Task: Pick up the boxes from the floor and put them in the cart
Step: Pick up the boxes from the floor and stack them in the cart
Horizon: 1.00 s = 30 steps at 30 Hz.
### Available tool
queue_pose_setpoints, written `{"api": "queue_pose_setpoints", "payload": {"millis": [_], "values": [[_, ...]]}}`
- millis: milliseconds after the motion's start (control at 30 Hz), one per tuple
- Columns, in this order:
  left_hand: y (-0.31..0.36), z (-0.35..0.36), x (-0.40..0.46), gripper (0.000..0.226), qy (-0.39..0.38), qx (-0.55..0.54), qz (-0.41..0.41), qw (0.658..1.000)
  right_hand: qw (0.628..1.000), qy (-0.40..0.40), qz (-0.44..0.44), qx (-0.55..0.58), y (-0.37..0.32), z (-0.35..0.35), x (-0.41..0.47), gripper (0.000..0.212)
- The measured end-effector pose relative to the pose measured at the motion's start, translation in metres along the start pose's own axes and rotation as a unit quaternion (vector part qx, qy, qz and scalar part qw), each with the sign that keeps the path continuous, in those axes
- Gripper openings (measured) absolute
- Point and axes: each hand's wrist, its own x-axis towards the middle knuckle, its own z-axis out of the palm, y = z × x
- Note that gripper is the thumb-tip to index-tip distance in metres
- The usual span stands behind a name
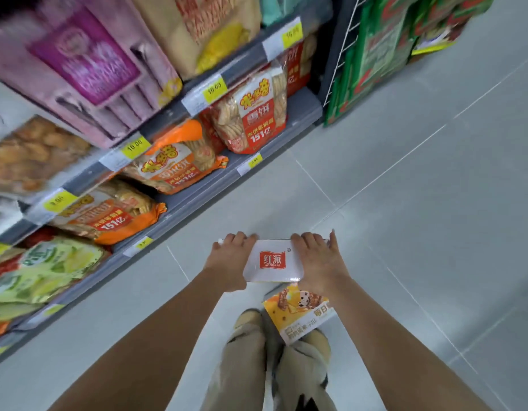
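Observation:
A white box (273, 262) with a red logo on its top face and an orange and yellow printed side is held above the grey floor, in front of my legs. My left hand (227, 262) grips its left end with fingers curled over the far edge. My right hand (317, 262) grips its right end the same way. The box's printed front face (301, 312) hangs down toward my shoes. No cart is in view.
Store shelves (203, 185) with bags of rice crackers and yellow price tags run along the left. A wire rack with green packages (372, 60) stands at the top right. Grey floor tiles (420, 218) stretch to the right.

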Motion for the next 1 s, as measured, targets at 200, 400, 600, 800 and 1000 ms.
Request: {"api": "queue_pose_setpoints", "payload": {"millis": [200,400,600,800,1000], "values": [[0.057,-0.134,-0.083,0.097,0.036,0.04,0.095,0.994,0.998,0.044,0.048,0.014,0.012,-0.131,-0.119,0.092],[0.119,-0.214,-0.133,0.094,0.067,0.109,0.207,0.97,0.982,0.091,0.154,0.052,0.015,-0.19,-0.217,0.092],[0.154,-0.235,-0.185,0.091,0.069,0.169,0.348,0.919,0.947,0.125,0.279,0.101,-0.021,-0.183,-0.304,0.096],[0.17,-0.213,-0.235,0.091,0.041,0.229,0.461,0.856,0.879,0.157,0.409,0.19,-0.103,-0.154,-0.385,0.084],[0.2,-0.191,-0.308,0.084,-0.002,0.277,0.552,0.786,0.791,0.175,0.523,0.265,-0.182,-0.124,-0.457,0.076]]}}
